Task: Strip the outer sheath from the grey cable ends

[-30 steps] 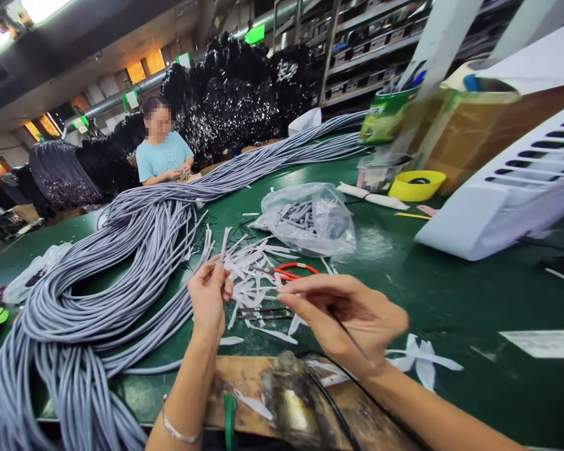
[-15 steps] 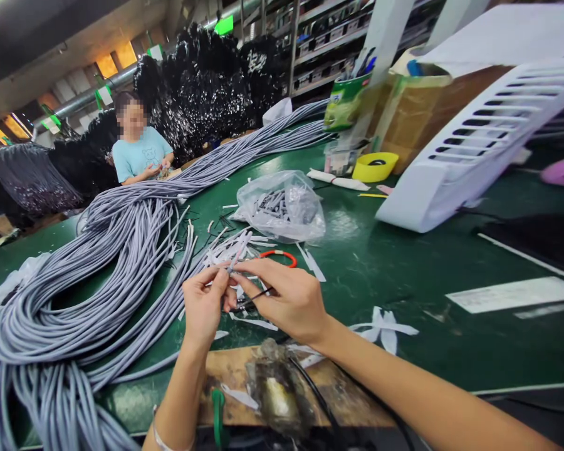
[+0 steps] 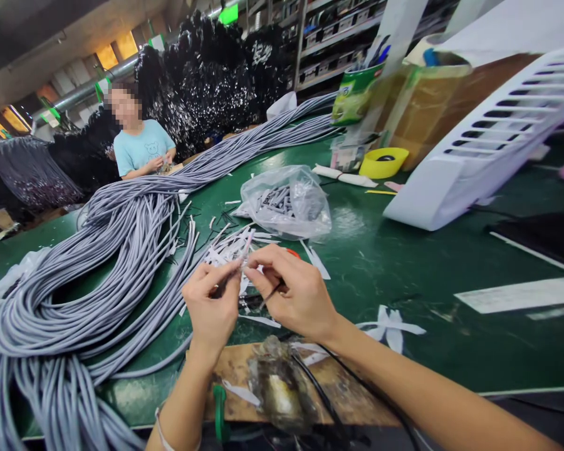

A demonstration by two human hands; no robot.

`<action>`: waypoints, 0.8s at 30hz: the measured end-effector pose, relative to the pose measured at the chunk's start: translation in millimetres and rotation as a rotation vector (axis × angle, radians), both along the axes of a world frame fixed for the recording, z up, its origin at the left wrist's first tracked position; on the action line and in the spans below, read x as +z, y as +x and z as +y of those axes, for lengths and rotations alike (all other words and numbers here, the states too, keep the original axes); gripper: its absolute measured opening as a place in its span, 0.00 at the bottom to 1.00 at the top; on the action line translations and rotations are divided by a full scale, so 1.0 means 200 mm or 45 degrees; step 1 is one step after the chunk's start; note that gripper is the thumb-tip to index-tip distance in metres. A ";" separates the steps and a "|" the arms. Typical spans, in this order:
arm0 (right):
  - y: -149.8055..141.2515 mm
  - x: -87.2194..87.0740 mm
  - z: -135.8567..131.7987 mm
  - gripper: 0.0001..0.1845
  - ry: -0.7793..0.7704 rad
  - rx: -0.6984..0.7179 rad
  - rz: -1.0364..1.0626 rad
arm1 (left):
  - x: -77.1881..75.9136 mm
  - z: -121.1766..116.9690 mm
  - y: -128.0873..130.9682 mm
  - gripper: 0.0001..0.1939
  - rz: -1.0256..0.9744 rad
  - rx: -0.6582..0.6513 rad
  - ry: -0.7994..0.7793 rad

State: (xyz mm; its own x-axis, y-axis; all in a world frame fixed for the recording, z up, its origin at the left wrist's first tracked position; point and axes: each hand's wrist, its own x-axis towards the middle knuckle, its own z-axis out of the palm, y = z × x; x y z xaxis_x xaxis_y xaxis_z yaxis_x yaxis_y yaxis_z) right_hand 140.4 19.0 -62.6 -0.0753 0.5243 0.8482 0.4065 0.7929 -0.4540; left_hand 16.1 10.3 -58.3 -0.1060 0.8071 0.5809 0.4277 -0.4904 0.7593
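My left hand (image 3: 213,307) is closed, its thumb and forefinger pinching something small and pale that I cannot make out. Fingertip to fingertip with it, my right hand (image 3: 297,291) pinches at the same spot. A thin dark stick-like piece (image 3: 271,295) juts from under the right fingers. Just beyond the fingertips lie white paper strips (image 3: 224,252) and a red ring (image 3: 293,252), mostly covered by the right hand. One grey cable (image 3: 162,362) runs from the bundle to behind my left wrist.
A thick grey cable bundle (image 3: 108,250) fills the left. Ahead sits a plastic bag (image 3: 286,203) of small grey parts. Below my hands are a wooden board (image 3: 357,401) and a grimy metal device (image 3: 279,388). A white slotted stand (image 3: 479,150) stands right. A person (image 3: 143,147) sits across.
Both hands have shifted slightly right, and the fingertips have moved a little further from me. The right hand now covers more of the red ring. The view has tilted slightly.
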 end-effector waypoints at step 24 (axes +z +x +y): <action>-0.03 -0.01 -0.03 0.07 -0.246 0.127 -0.026 | 0.02 0.04 0.01 0.18 -0.911 -0.043 -0.491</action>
State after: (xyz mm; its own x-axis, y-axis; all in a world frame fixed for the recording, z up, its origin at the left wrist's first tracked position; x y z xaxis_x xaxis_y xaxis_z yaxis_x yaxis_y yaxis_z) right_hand 134.0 13.9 -63.7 -0.1510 0.6661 0.7304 0.3409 0.7286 -0.5941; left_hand 17.9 17.8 -54.5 -0.3183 0.9460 0.0621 -0.2357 -0.1424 0.9613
